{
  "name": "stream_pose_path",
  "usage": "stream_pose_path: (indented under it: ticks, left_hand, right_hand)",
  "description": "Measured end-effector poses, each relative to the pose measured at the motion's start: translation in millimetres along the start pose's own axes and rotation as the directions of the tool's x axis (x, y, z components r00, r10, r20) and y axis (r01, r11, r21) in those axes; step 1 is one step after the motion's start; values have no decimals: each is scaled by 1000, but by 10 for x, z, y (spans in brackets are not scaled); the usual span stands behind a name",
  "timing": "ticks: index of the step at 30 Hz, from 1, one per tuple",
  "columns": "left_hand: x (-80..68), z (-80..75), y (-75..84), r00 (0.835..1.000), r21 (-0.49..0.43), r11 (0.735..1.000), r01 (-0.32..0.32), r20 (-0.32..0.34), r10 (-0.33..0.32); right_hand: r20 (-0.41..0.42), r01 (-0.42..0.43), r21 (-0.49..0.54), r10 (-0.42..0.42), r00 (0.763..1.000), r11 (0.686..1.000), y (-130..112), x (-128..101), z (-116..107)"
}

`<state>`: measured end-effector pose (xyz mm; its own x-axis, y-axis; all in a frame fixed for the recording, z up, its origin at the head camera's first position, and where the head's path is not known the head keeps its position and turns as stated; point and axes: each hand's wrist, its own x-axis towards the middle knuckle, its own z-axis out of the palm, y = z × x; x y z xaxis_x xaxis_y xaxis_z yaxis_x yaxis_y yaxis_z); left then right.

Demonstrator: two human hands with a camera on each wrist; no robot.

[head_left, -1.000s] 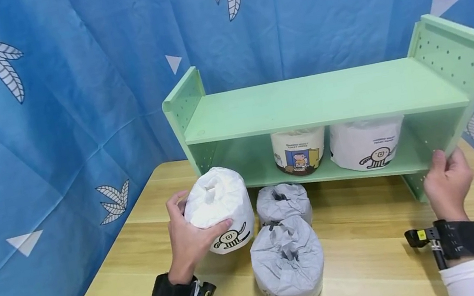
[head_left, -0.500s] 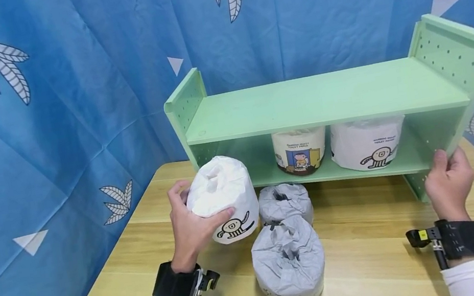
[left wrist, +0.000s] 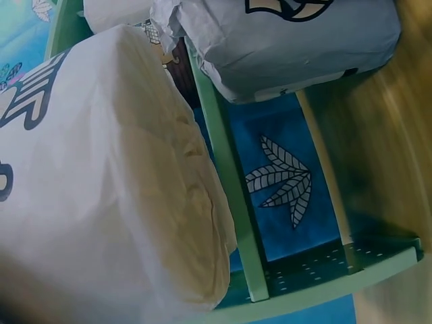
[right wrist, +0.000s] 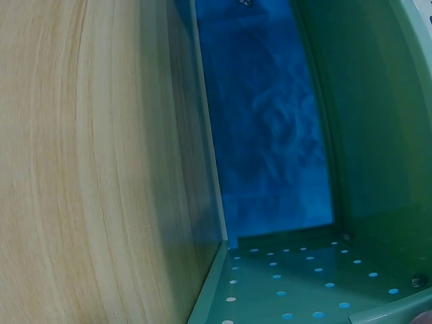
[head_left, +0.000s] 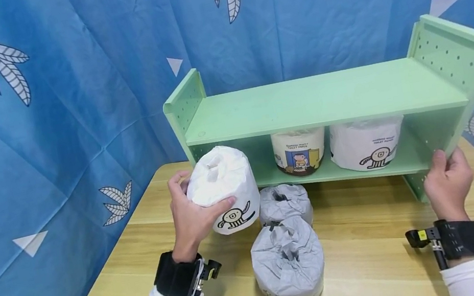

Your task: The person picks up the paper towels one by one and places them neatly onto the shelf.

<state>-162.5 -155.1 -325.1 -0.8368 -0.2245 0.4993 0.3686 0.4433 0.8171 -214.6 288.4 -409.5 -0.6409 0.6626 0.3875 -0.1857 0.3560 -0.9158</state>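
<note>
My left hand (head_left: 193, 219) grips a white-wrapped toilet paper roll (head_left: 228, 183), its thumb across the near side. The roll is tilted, off the table, in front of the left end of the green shelf unit (head_left: 322, 99). Up close in the left wrist view, the same roll (left wrist: 74, 175) fills the left side, beside the lower board's edge. My right hand (head_left: 450, 185) holds the front edge of the unit's right side panel. Two wrapped rolls stand on the lower board: a cartoon-printed one (head_left: 299, 151) and a white one (head_left: 367, 144).
Two grey-wrapped rolls stand on the wooden table (head_left: 371, 261): one nearer (head_left: 290, 264), one farther back (head_left: 284, 203) by the lower board's front edge. A blue patterned curtain (head_left: 70, 91) hangs behind. The perforated side panel (right wrist: 297, 290) shows in the right wrist view.
My left hand has lifted the white toilet paper roll and carried it slightly right, closer to the shelf unit. My right hand has stayed on the side panel.
</note>
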Motion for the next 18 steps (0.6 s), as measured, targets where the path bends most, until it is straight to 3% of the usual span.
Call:
stream_pose_path:
  ticks: [18]
  left_hand:
    - [197, 186, 32, 1000, -25, 999, -25, 17, 25]
  right_hand:
    - [13, -10, 1, 10, 1000, 1000, 41, 9, 1]
